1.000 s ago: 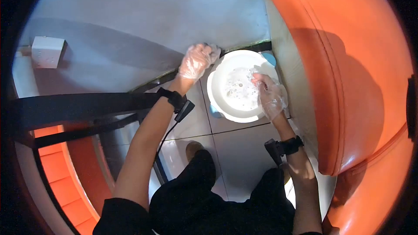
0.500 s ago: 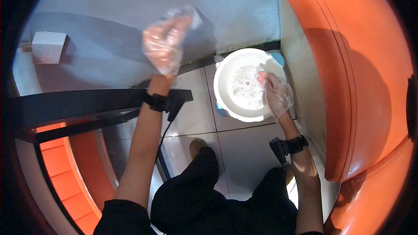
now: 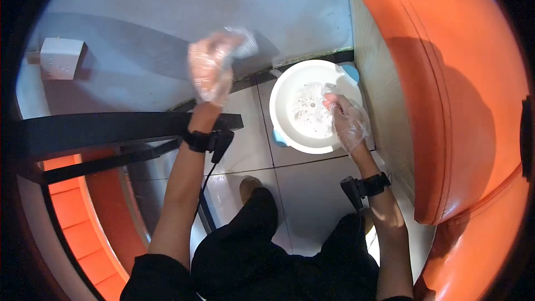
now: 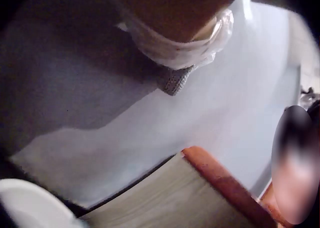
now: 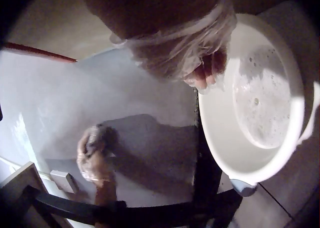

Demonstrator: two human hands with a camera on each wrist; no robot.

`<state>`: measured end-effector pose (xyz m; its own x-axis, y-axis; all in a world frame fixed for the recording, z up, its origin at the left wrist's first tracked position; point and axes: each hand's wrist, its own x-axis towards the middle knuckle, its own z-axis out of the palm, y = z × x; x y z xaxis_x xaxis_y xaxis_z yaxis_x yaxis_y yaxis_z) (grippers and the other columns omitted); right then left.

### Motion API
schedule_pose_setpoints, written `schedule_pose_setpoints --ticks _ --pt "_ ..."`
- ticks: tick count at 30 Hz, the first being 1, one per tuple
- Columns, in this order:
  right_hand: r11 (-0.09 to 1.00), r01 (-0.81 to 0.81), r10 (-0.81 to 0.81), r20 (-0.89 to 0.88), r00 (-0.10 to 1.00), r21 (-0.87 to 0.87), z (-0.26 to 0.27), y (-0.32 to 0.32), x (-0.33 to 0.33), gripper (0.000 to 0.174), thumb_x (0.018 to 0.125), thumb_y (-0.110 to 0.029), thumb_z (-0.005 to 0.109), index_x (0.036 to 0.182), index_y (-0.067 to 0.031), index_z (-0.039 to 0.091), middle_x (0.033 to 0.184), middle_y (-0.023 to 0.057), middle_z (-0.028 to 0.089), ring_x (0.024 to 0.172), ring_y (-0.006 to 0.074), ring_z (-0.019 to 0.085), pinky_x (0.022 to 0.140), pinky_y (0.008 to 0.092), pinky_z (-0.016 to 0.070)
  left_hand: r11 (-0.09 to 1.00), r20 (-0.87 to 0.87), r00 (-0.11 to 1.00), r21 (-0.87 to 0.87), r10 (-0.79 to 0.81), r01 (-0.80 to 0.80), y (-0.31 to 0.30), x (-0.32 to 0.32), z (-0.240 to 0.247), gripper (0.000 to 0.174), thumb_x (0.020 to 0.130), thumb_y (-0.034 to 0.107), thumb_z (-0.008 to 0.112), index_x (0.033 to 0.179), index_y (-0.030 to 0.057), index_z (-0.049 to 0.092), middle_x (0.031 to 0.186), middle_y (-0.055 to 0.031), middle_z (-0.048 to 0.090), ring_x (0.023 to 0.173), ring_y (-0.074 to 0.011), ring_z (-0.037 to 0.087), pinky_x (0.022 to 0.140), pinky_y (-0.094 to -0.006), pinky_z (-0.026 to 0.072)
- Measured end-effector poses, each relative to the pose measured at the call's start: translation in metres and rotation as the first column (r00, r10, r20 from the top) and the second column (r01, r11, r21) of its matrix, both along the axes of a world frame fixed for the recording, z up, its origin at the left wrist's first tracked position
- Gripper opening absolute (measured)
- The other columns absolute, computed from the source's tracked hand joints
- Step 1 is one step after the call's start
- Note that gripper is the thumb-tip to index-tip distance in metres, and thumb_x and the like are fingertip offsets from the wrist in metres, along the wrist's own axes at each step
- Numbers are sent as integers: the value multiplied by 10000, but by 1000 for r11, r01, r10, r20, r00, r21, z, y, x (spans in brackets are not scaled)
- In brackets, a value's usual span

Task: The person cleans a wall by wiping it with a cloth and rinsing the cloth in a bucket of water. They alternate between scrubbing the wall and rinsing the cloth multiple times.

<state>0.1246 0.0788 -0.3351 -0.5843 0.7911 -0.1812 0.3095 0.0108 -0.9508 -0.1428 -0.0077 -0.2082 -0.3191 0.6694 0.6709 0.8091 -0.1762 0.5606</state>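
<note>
My left hand point(image 3: 209, 69), in a clear plastic glove, is at the grey-blue wall point(image 3: 290, 11), left of and beyond the basin. Its fingers grip a grey, mesh-textured scrubber point(image 4: 174, 82), which pokes out past the glove in the left wrist view. My gloved right hand point(image 3: 348, 122) hangs over the right side of a white basin point(image 3: 283, 108), fingers loosely curled and nothing visible in them. Soapy water point(image 3: 312, 114) with bubbles lies in the basin.
An orange padded seat point(image 3: 401, 67) with a pale wooden side point(image 3: 379, 78) stands right of the basin. A black metal frame point(image 3: 111, 131) runs along the left, under my left forearm. A white box point(image 3: 61, 58) is on the wall. Light tiles point(image 3: 306, 189) cover the floor.
My left hand has risen from beside the basin, going left and up along the wall, then dipped slightly. My right hand stays over the basin.
</note>
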Motion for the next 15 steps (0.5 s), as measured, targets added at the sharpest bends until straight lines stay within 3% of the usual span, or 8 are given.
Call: schedule_pose_setpoints --ticks 1,3,5,6,8,9,11,15 --pt "1000 -2 2 1 1000 -3 -3 -1 0 238 964 -79 488 1160 -11 604 1000 100 677 916 129 585 838 250 446 915 296 917 376 -266 144 7 8 16 137 828 45 605 954 1 638 1068 -142 581 1058 -289 571 963 -440 475" --pt "1000 -13 13 -25 1000 1 -7 -1 -1 240 965 -93 488 1160 -13 605 999 97 682 911 134 586 836 254 447 851 -82 986 497 -147 169 17 -9 51 266 803 43 624 1066 34 661 1080 -111 608 1069 -258 565 954 -399 469" --pt "1000 -23 23 26 999 -5 -6 0 -3 240 966 -97 488 1159 -14 605 998 95 683 911 135 587 837 254 447 897 -558 722 391 409 -206 14 -11 90 360 788 36 636 1148 35 650 1104 -126 614 1090 -250 552 960 -394 458" --pt "1000 -29 30 73 997 -10 -7 0 -4 240 967 -100 487 1158 -15 605 996 93 683 912 137 587 837 253 447 891 -612 657 384 441 -241 17 -9 86 343 784 30 642 1127 14 655 1109 -138 610 1090 -251 555 972 -395 449" --pt "1000 -30 30 65 997 -5 -14 1 -5 239 968 -100 487 1158 -13 604 987 90 682 908 135 586 832 252 447 924 -359 928 379 95 52 31 -13 47 299 803 22 639 1097 59 674 1093 -94 627 1068 -235 564 952 -375 458" --pt "1000 -28 28 59 998 -1 -17 1 -4 238 968 -100 487 1157 -11 603 979 88 681 905 134 585 828 251 447 838 203 886 464 -417 288 41 4 29 296 826 70 653 1114 137 671 1111 -39 628 999 -226 578 884 -344 473" --pt "999 -47 44 122 992 22 4 1 -4 238 971 -100 492 1160 -7 601 972 86 679 903 132 584 825 252 448 993 -370 923 -14 101 -114 31 0 -4 311 837 80 629 1128 188 649 1076 -10 621 889 -223 572 802 -340 479" --pt "999 -42 42 109 993 -3 -13 -1 0 232 977 -106 510 1163 1 599 957 84 671 878 135 586 822 252 453 911 -794 608 -264 -18 -317 30 2 -92 224 795 148 581 1012 182 627 863 -13 544 846 -208 530 732 -354 468"
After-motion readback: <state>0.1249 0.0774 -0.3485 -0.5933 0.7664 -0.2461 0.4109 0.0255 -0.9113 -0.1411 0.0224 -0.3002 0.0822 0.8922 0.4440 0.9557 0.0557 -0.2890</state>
